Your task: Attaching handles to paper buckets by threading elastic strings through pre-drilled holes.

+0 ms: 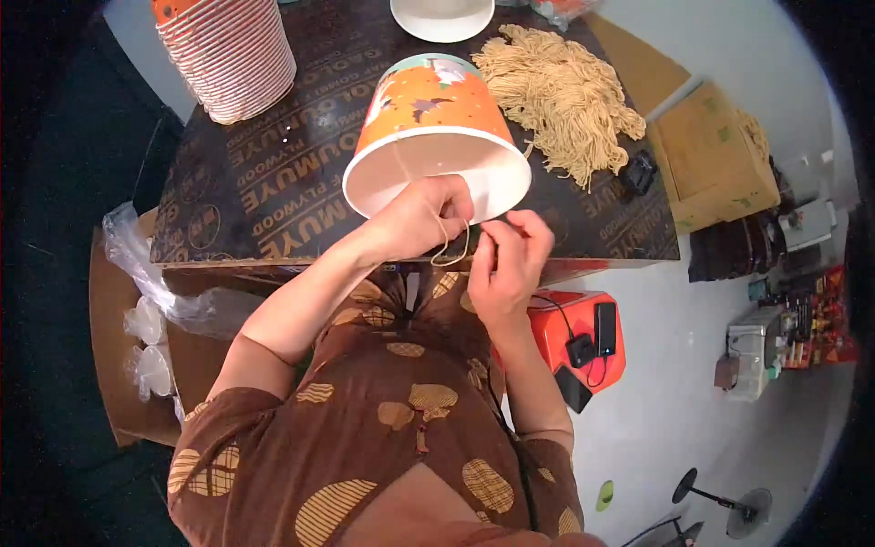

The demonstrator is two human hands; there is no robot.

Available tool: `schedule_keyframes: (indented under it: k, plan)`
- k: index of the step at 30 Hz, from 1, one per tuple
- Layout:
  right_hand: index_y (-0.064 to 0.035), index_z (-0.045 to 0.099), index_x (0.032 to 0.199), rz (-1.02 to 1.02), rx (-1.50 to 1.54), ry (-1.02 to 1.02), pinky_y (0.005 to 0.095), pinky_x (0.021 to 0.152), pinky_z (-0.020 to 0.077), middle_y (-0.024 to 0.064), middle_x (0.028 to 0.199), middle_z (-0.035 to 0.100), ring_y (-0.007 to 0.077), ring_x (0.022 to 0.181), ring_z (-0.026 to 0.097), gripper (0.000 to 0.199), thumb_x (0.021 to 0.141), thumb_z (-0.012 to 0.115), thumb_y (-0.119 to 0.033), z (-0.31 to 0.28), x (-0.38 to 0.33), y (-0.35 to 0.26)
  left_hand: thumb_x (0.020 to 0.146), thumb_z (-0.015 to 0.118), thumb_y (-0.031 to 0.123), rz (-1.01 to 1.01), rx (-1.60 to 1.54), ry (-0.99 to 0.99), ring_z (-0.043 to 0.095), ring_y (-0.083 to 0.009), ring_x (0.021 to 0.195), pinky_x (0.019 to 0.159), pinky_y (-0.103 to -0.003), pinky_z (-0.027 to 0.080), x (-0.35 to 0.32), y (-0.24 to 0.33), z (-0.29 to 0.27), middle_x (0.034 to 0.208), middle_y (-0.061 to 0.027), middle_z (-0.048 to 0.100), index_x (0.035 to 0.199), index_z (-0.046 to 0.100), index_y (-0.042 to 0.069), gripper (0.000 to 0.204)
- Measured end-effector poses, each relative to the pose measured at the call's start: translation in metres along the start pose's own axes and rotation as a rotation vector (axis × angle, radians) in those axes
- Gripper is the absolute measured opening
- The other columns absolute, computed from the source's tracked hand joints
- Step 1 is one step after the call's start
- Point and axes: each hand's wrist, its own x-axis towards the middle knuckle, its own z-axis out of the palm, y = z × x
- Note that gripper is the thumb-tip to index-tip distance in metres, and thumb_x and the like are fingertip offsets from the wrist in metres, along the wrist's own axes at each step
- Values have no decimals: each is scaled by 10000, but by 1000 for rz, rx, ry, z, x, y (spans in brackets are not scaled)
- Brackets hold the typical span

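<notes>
Table [319,100]: dark board under nearly everything; its near edge runs just below the hands, likely why the work sits there, within easy reach.
Carton [720,159]: brown, past the table's right side; what it holds is mostly hidden, though some pale strands show at its far side.
Stack [228,55]: nested tubs at the far left, well apart from the hands, probably nested to save room; its upper end is cut off by the frame.
Tub [433,105]: orange, lying on its side near the table's front edge, mouth toward the person, apparently so the fingers can get at the rim and inside. Its base is out of sight.
Heap [565,100]: loose tan strands beside the tub on the right, presumably kept close for picking from; single ends cannot be traced.
White piece [442,20]: round, beyond the tub, cut off by the top edge; its kind is unclear.
Left hand [421,217]: before the tub's mouth, fingers curled nearly closed, pinching the cord.
Right hand [510,260]: just beside it, thumb and forefinger close together; whether they grip the cord, I cannot tell.
Cord [468,239]: thin, tan, looping below the left fingers; a pale strand shows inside the tub, its fastening unreadable.
</notes>
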Motion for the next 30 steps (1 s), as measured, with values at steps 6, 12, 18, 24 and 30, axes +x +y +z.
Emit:
schedule_keyframes:
  k: [6, 12, 18, 24, 30]
  plan:
    - [15, 574, 1026, -1, 37, 3, 361, 697, 495, 183, 1032, 579, 319, 887, 587, 213, 822, 624, 50, 7, 3, 7, 796, 585, -63, 20, -138, -5, 514, -75, 678, 598, -254, 443, -3, 1, -1, 713, 14, 543, 847, 580, 13, 92]
    - [-3, 555, 1021, -5, 0, -93, 436, 689, 451, 160, 882, 531, 348, 819, 546, 227, 810, 609, 61, 14, 2, 8, 806, 579, -73, 40, -127, 3, 470, -41, 685, 594, -222, 413, -9, 5, 2, 734, 48, 504, 847, 561, 30, 113]
    - [14, 557, 1039, -14, -7, -51, 442, 681, 428, 160, 851, 489, 350, 795, 517, 236, 811, 609, 49, 21, -2, 9, 795, 554, -98, 225, 127, 148, 493, -94, 682, 600, -258, 435, -13, 7, 10, 756, 2, 514, 892, 551, 40, 169]
    - [41, 564, 1125, 20, 11, -84, 444, 694, 432, 170, 867, 502, 356, 808, 521, 305, 821, 599, 40, 21, -3, 8, 777, 588, -63, 368, 427, 224, 603, -339, 717, 618, -417, 500, -13, 4, 14, 831, -157, 561, 977, 542, 21, 222]
    - [45, 574, 1142, 2, 19, -48, 448, 715, 445, 179, 890, 528, 363, 833, 537, 320, 823, 595, 46, 23, -1, 8, 768, 591, -23, 456, 679, 240, 610, -396, 676, 563, -455, 513, -14, -2, 14, 804, -200, 539, 924, 493, -25, 184]
